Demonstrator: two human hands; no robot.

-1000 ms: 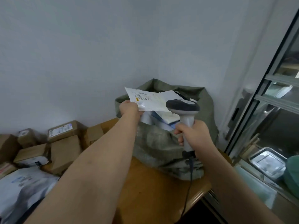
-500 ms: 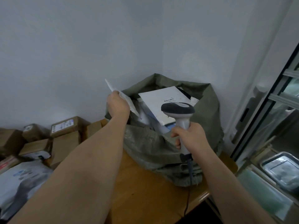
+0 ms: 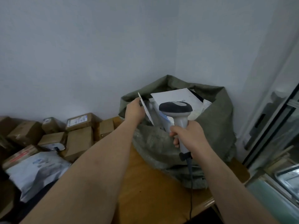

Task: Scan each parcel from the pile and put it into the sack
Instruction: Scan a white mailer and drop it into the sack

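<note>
Far left: pile of brown cardboard boxes w/ white labels, stacked vs the grey wall; in front of them a crumpled white-grey plastic mailer bag. All on/near the left end of the orange-brown wooden table.

Centre: left hand pinches a thin flat white envelope parcel, held edge-on & tilted, its lower end dipping into the mouth of the olive-green woven sack. Sack sits on the table in the wall corner, top open, already holding a large white flat parcel + other pkgs, some blue-white.

Right of centre: right hand wrapped round the handle of a white handheld barcode scanner w/ dark grey head, upright in front of the sack; black cable hangs from its base over the table edge.

Far right: glass-fronted cabinet, metal tray behind the glass.
</note>
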